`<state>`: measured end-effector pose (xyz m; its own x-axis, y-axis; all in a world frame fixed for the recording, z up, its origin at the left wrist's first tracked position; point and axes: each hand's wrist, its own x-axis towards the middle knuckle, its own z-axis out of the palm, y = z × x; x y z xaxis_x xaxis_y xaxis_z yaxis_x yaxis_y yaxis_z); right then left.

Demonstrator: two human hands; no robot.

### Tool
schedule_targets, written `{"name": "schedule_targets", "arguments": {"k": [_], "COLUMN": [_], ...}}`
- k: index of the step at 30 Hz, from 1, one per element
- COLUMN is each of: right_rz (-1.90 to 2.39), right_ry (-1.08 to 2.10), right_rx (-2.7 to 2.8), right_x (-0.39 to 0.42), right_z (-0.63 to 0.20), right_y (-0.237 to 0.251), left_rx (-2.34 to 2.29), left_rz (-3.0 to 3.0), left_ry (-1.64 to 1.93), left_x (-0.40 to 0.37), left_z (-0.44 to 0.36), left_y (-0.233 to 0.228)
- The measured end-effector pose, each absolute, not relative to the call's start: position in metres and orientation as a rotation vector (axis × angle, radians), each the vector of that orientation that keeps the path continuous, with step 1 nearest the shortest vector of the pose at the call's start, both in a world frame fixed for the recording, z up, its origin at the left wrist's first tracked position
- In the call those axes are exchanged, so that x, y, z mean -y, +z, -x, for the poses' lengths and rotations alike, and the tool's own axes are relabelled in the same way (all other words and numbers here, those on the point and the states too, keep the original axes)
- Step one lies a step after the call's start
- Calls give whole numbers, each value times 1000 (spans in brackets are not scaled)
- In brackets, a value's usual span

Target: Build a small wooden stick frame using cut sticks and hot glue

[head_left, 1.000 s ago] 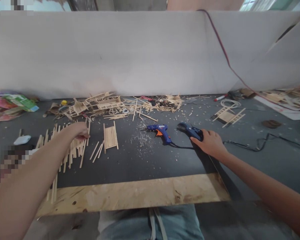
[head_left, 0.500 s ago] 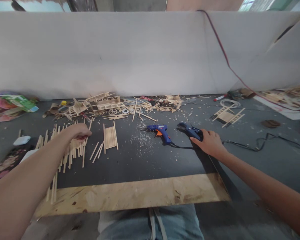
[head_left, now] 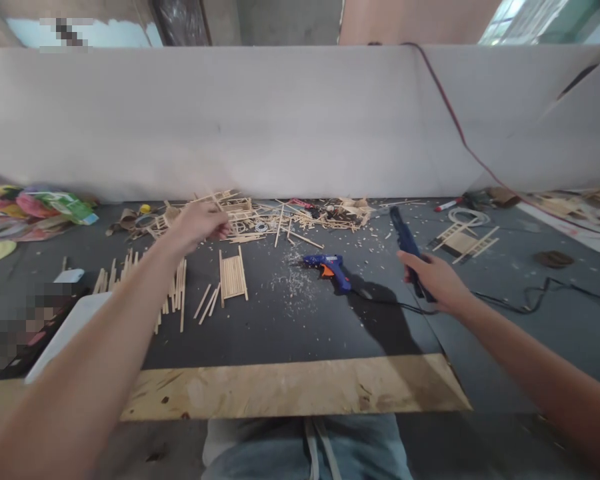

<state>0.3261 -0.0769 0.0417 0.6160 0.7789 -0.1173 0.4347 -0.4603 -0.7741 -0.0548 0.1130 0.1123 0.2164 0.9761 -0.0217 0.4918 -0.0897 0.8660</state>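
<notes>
In my right hand (head_left: 433, 277) is a dark blue hand cutter (head_left: 407, 243), raised above the board with its head pointing up and away. My left hand (head_left: 205, 223) hovers in front of the heap of wooden pieces at the back, its fingers curled together. Whatever is between those fingers is too small to make out. Below my left forearm lies a row of thin wooden sticks (head_left: 180, 293), partly hidden by the arm. A small slatted stick panel (head_left: 233, 277) lies beside a few short loose sticks (head_left: 210, 303). A blue glue gun (head_left: 333, 267) with an orange trigger rests between my hands.
A tangled heap of stick pieces (head_left: 300, 217) lines the back by the white partition (head_left: 280, 120). At right are a small stick model (head_left: 464, 241), a clear coil (head_left: 469, 217) and a black cord (head_left: 525, 307). A white tray (head_left: 65, 333) sits at left.
My right hand has lifted the cutter off the board and turned it upright. My left hand has moved from the stick row up and rightward. The view has tilted slightly.
</notes>
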Motion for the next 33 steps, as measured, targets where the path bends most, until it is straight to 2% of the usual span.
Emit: {"name": "schedule_targets", "arguments": {"k": [5, 9, 13, 27, 33], "right_rz": [1560, 1453, 1365, 1361, 1378], "right_ry": [1044, 1126, 1197, 1107, 1122], "right_rx": [835, 878, 887, 820, 816], "right_x": [73, 75, 80, 92, 93], "right_z": [-273, -228, -200, -188, -189], "right_y": [68, 84, 86, 66, 66], "left_rx": [-1001, -709, -664, -704, -659], "left_rz": [-1397, -1149, -1011, -1017, -851], "left_ry": [993, 1003, 982, 980, 1096], "left_x": [-65, -14, 19, 44, 42], "left_z": [5, -27, -42, -42, -30], "left_y": [93, 79, 68, 48, 46]}}
